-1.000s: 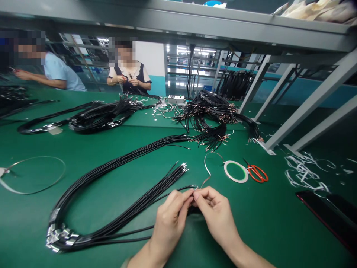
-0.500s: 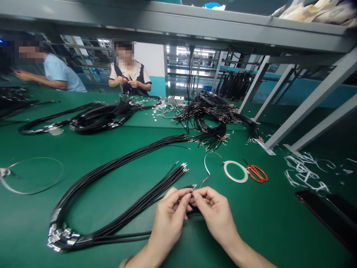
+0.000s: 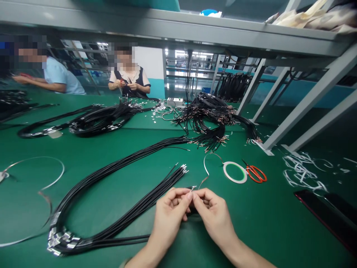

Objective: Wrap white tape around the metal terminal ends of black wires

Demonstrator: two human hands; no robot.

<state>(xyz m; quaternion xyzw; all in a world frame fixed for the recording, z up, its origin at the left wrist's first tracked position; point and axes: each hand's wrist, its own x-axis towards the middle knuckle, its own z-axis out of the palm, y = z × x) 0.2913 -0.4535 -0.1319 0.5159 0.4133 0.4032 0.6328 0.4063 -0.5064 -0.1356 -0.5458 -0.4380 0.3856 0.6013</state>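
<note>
My left hand (image 3: pixel 170 214) and my right hand (image 3: pixel 212 214) meet fingertip to fingertip low in the middle, over the green table (image 3: pixel 267 227). Both pinch the bare end of a black wire (image 3: pixel 192 188) together with a thin strip of tape. That strip runs up to a white tape roll (image 3: pixel 235 172) lying flat just beyond my right hand. A long looped bundle of black wires (image 3: pixel 111 204) lies left of my hands, its taped ends at the lower left.
Orange-handled scissors (image 3: pixel 256 173) lie beside the tape roll. Piles of black wires (image 3: pixel 212 115) cover the far table. White paper scraps (image 3: pixel 304 171) and a dark flat object (image 3: pixel 329 214) are at right. Two people work opposite. A metal shelf frame (image 3: pixel 304 108) stands right.
My fingers have shifted slightly on the wire end, hands staying together. The thin metal-coloured loop at the far left has moved nearer and lower in view.
</note>
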